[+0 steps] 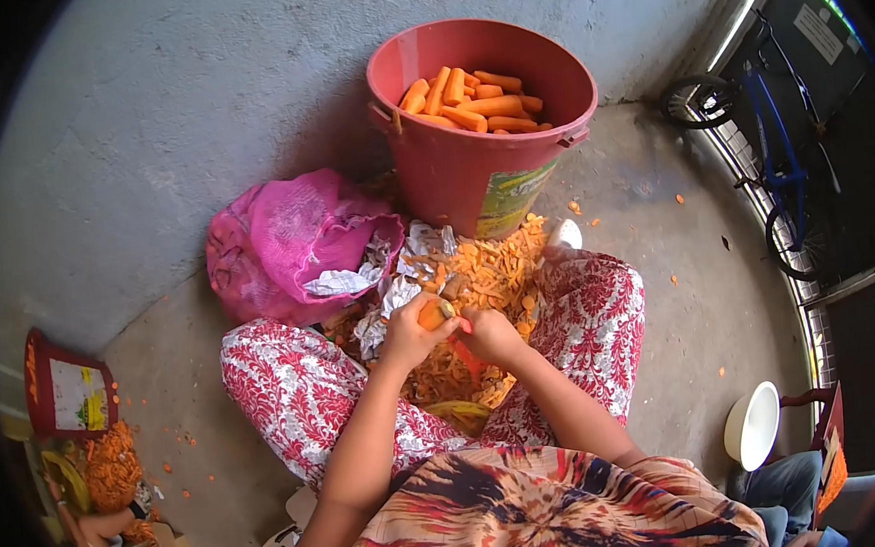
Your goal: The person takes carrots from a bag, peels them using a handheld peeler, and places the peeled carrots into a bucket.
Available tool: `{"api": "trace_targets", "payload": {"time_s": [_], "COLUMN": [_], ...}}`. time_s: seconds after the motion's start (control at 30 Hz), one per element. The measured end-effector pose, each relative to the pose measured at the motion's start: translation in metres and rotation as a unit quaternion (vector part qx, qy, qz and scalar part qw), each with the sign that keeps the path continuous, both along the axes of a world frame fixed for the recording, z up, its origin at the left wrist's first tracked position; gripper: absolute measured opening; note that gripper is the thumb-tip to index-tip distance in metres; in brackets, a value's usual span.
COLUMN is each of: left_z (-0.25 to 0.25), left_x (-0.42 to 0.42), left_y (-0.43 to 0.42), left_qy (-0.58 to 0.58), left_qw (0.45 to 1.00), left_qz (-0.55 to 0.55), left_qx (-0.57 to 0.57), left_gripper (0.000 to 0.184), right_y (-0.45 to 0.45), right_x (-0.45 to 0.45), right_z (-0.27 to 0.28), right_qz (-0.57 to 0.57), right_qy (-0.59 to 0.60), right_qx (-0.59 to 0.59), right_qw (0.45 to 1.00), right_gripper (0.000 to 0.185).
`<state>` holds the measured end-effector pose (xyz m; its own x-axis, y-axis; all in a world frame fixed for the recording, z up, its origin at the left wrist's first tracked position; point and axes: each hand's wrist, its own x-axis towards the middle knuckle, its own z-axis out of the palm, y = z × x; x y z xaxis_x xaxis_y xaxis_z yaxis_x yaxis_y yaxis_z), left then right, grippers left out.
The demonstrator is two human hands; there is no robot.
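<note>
My left hand [410, 333] is wrapped round a carrot [435, 314], whose end points up and to the right. Close beside it, my right hand [492, 337] is closed on a small red tool [465, 325], mostly covered by the fingers. Both hands are over a heap of orange peelings [497, 268] between my patterned trouser legs. Beyond the heap stands a large red bucket [452, 177] with many peeled carrots [487, 103] inside. To its left lies a pink mesh sack [280, 233] with crumpled paper [343, 281] at its mouth.
A blue bicycle [780, 172] stands by the gate at the right. At the lower right are a white basin [752, 427] and a seated person's jeans. Another person's arm, a smaller red bucket [39, 388] and more peelings [112, 466] are at the lower left.
</note>
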<state>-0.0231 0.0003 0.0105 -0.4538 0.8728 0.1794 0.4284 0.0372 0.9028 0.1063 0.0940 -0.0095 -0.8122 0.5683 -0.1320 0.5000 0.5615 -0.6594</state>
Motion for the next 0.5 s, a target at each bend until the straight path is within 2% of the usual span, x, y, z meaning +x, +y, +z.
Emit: {"api": "trace_targets", "payload": {"time_s": [0.2,0.3,0.4,0.5], "left_z": [-0.006,-0.005,-0.004,-0.004], "left_x": [0.000,0.000,-0.003,-0.010], "left_y": [-0.001,-0.001,-0.001,-0.003], "left_qy": [-0.024,0.073,0.108,-0.041], "left_qw": [0.999,0.997,0.994,0.995], "left_qz": [-0.001,0.005,0.000,-0.057], "left_qx": [-0.025,0.008,0.020,-0.064], "left_gripper": [0.030,0.030,0.034,0.039], "right_y": [-0.003,-0.003,-0.002,-0.002], "right_x": [-0.002,0.000,0.000,0.000], "right_z": [-0.004,-0.005,-0.010,-0.016], "right_qz": [-0.031,-0.004,0.017,0.017], "right_qy": [-0.013,0.019,0.063,0.075], "right_qx": [0.015,-0.004,-0.044,-0.045], "right_qw": [0.999,1.000,0.997,0.996], "right_gripper": [0.018,0.017,0.017,0.017]}}
